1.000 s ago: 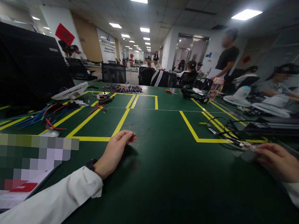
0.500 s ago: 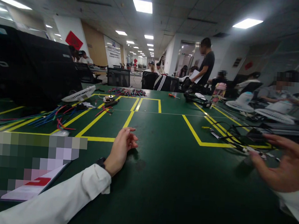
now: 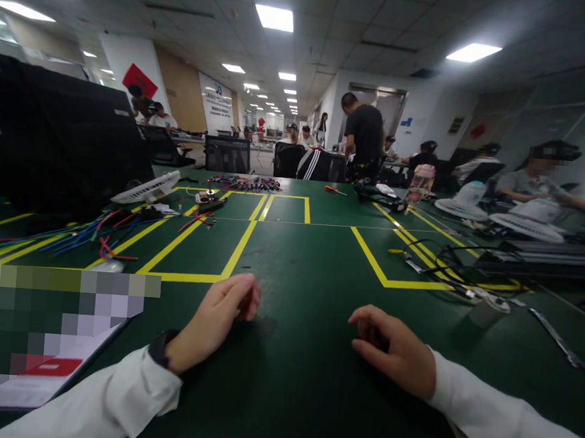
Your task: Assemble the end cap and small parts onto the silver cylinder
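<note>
Left hand (image 3: 215, 322) curled, grip unclear; right hand (image 3: 397, 350), thumb and fingers apart; cylinder (image 3: 489, 314) farther right; wall sign (image 3: 215, 101) illegible

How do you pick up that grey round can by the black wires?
Probably best with the right hand, coming from the near side and wrapping around the middle of the grey can. Its curved wall shows on that side, while the black wires crowd its far left.

A creased white cloth left sleeve (image 3: 110, 393) ends at a black wristband (image 3: 158, 347); the white cloth right sleeve (image 3: 494, 410) is creased too.
</note>
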A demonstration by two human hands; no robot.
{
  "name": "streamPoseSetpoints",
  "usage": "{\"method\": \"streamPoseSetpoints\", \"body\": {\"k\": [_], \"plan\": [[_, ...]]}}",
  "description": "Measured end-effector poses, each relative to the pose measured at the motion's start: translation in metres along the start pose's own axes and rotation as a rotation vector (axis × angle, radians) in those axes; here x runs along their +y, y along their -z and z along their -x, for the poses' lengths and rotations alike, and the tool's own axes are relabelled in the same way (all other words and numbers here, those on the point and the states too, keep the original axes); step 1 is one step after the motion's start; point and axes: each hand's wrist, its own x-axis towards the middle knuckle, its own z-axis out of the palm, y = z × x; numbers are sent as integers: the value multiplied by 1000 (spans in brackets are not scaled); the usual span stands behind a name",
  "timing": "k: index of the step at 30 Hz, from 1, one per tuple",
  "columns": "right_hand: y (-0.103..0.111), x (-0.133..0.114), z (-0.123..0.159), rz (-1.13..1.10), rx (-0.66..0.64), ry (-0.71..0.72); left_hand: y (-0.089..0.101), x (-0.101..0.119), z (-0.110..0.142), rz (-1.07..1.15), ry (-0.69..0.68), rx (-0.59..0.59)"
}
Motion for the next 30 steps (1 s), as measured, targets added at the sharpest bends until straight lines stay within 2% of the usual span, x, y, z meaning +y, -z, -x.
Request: {"method": "streamPoseSetpoints", "body": {"k": [2, 4, 7, 9, 11, 13, 16, 18, 20, 22, 25, 28, 30], "plan": [[8, 2, 1, 13, 21, 28, 5, 0, 7, -97, -3, -106], [26, 7, 2, 127, 126, 118, 9, -1, 13, -180, 30, -153], [64, 27, 6, 495, 517, 216, 12, -3, 17, -248, 81, -155], [90, 50, 13, 748, 795, 115, 13, -5, 17, -213, 94, -145], [111, 80, 28, 900, 929, -53, 13, -6, 16, -171, 111, -137], [124, 114, 47, 923, 915, -171, 12, -7, 14, -144, 135, -124], [130, 160, 79, 851, 732, -263, 11, -7, 13, -117, 159, -109], [130, 179, 95, 806, 618, -348, 10, -7, 13, -110, 164, -106], [131, 187, 103, 783, 576, -416, 10, -6, 13, -112, 168, -102], [133, 186, 104, 786, 578, -433, 10, -6, 14, -119, 166, -99], [135, 168, 93, 783, 581, -390, 9, -6, 14, -133, 167, -108], [127, 134, 68, 689, 596, -316, 5, -7, 9, -158, 181, -107], [113, 105, 44, 577, 581, -236, -1, -6, 4, -188, 171, -90]]}}
